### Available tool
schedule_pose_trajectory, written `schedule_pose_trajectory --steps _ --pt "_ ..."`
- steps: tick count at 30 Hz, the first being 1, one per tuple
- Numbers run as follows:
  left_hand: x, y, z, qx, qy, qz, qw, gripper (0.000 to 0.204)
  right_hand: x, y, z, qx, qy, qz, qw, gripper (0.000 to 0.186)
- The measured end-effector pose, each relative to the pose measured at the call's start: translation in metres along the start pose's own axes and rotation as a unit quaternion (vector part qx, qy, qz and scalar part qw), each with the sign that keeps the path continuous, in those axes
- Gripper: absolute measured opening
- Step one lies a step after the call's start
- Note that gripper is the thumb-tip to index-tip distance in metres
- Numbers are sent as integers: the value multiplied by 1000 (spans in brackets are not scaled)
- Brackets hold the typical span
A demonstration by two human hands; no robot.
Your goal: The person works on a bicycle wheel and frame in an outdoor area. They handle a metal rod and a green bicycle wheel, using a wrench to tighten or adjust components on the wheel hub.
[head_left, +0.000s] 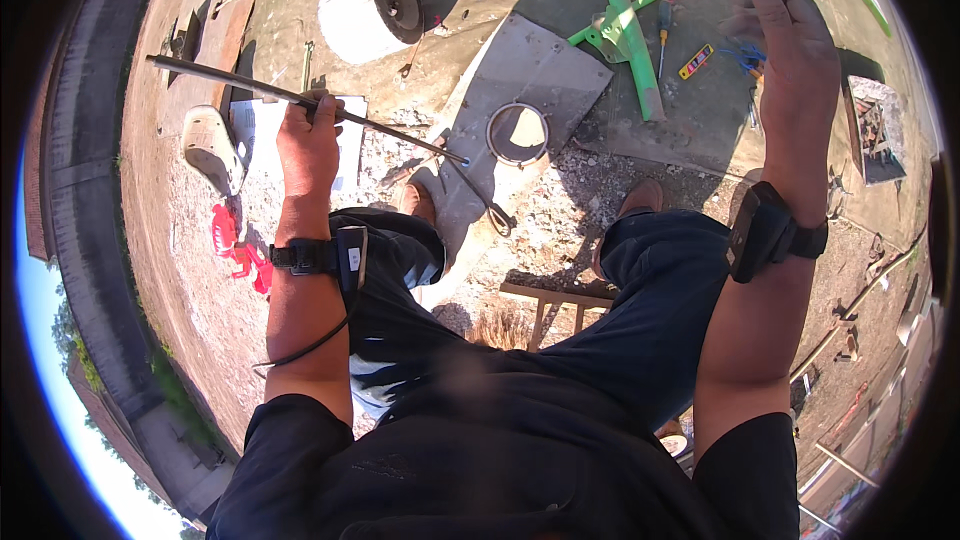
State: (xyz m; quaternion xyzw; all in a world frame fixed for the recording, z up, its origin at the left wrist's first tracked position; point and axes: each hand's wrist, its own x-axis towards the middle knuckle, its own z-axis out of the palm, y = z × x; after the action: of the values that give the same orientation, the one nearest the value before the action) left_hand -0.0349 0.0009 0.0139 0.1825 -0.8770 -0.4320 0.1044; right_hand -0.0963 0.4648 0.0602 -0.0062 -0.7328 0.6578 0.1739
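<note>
Rod (230, 82) of metal, gripped by the left hand (305, 148), ends over the grey plate (540, 65); the right hand (800, 65) hangs beside blue strands (748, 60), fingers too blurred to tell; farther lies 1 white drum (350, 15).

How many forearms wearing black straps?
2. One black strap is below the left hand, which grips a metal rod; another black strap is below the right hand. No forearm looks hidden.

legible text: none | white label (354, 259) on wrist device (350, 237): too small | shirt print (385, 466): faint
</note>
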Motion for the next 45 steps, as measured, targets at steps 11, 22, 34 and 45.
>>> schedule_pose_trajectory --steps 11,22,34,45 --pt "14 -27 -1 102 -40 28 994 28 -48 -28 145 -39 -74 -131 988 33" --pt "-7 -8 10 114 -43 24 992 30 -56 -28 130 -106 -186 -121 969 39" --pt "-48 37 44 102 -88 17 991 30 -56 -30 133 -125 -235 -98 959 33" --pt "-63 42 51 91 -118 -5 989 31 -60 -27 135 -94 -191 -123 969 30"
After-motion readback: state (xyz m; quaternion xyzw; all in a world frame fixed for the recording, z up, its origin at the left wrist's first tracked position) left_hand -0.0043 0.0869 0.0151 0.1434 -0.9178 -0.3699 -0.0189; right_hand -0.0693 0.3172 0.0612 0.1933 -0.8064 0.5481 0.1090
